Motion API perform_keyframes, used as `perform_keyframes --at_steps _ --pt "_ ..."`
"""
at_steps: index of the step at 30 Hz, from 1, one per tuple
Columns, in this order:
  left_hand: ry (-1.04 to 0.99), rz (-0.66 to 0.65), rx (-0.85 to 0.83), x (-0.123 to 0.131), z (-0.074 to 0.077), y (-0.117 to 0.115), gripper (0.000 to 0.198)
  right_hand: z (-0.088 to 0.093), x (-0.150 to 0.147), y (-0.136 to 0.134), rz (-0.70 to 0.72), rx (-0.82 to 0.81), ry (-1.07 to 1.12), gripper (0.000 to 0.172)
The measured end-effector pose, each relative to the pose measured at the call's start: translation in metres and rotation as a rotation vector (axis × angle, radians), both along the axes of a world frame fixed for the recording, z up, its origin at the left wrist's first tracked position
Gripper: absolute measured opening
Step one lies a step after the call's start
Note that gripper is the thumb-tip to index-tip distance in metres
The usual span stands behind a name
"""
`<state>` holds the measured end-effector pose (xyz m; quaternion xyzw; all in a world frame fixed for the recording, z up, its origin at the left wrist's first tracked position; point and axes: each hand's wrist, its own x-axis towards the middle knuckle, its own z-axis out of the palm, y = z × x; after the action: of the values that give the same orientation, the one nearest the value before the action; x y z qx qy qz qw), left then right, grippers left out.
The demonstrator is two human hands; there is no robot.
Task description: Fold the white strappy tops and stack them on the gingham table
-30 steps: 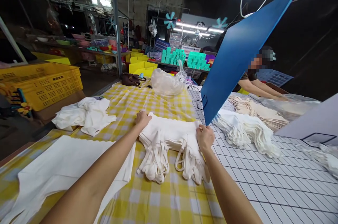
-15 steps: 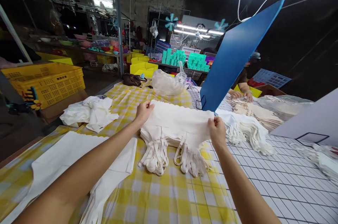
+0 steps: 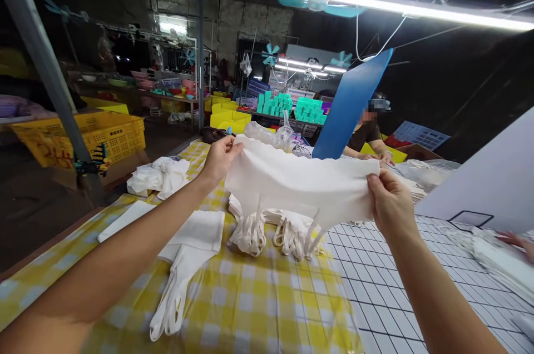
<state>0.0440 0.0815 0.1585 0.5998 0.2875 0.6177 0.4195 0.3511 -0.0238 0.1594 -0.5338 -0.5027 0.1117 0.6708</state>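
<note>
A white strappy camisole [image 3: 296, 176] is stretched between my hands, its wavy hem upward and its thin straps hanging down. My left hand [image 3: 220, 160] pinches one upper corner and my right hand [image 3: 391, 198] grips the opposite one. Directly below lies a stack of similar white camisoles [image 3: 249, 237], their bunched straps toward me; the held piece hides much of it. Beneath my left forearm, more white camisoles [image 3: 196, 232] lie flat with straps toward me, partly covered by the arm.
A yellow-and-white checked cloth [image 3: 246, 298] covers the table beside a white grid-lined surface [image 3: 375, 276]. An upright blue board [image 3: 354, 101] and a white panel [image 3: 488, 170] stand at right. Another person [image 3: 367, 137] works behind the board. Crumpled white fabric [image 3: 161, 176] lies left, near a yellow crate [image 3: 108, 131].
Both hands have raised the camisole off the stack and pulled it wider, my right hand moving outward to the right. The view has also shifted. A hand now shows at the far right edge.
</note>
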Motion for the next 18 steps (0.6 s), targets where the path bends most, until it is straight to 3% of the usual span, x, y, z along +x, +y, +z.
perform_keyframes --at_steps 3,11,14,18 --pt "-0.01 0.001 0.002 -0.006 0.007 -0.01 0.026 0.011 -0.009 -0.013 0.057 -0.005 0.123 0.024" --pt "0.014 0.035 0.006 -0.017 0.017 -0.033 0.02 0.022 -0.02 -0.042 0.074 -0.063 0.099 0.035" --pt "0.032 0.028 0.013 -0.019 0.014 -0.038 0.019 0.021 -0.023 -0.05 0.092 -0.091 0.123 0.036" --pt "0.1 0.029 -0.021 -0.018 -0.002 -0.036 0.015 0.009 -0.019 -0.045 0.109 -0.204 0.15 0.033"
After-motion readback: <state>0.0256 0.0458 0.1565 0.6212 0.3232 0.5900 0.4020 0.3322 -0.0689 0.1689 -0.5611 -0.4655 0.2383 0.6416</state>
